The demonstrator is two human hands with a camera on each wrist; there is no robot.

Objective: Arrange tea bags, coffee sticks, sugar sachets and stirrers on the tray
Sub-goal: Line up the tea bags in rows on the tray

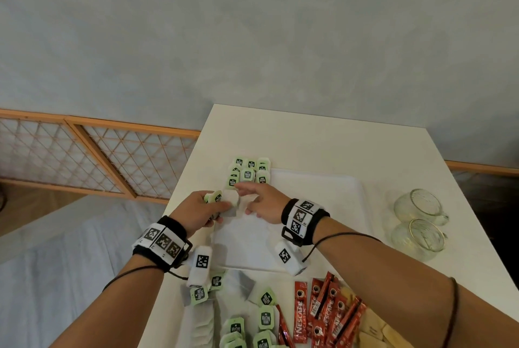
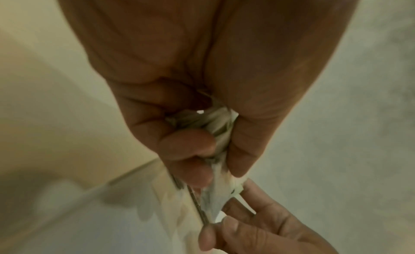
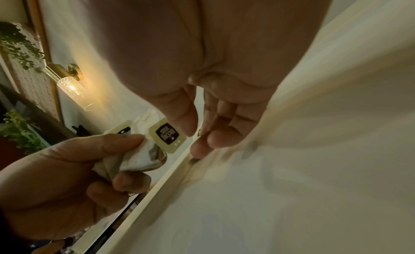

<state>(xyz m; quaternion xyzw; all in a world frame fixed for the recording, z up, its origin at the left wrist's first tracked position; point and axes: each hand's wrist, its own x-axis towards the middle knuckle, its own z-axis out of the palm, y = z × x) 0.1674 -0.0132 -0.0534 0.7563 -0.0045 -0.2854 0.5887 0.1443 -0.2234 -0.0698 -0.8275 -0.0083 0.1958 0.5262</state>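
A white tray (image 1: 323, 193) lies mid-table, and several green-tagged tea bags (image 1: 248, 173) sit in rows at its far left corner. My left hand (image 1: 202, 210) grips a bundle of tea bags (image 1: 229, 203) just above the tray's left edge. The left wrist view shows the bundle (image 2: 215, 122) squeezed between thumb and fingers. My right hand (image 1: 261, 199) reaches beside the bundle toward the rows, with relaxed fingers that hold nothing. In the right wrist view one fingertip of the right hand (image 3: 202, 133) touches the tray near a tagged tea bag (image 3: 167, 136).
Loose tea bags (image 1: 238, 319), red coffee sticks (image 1: 323, 311) and yellowish sachets (image 1: 373, 331) lie at the table's near edge. Two glass cups (image 1: 418, 204) stand to the right of the tray. A wooden lattice screen (image 1: 98, 156) stands beyond the table's left side.
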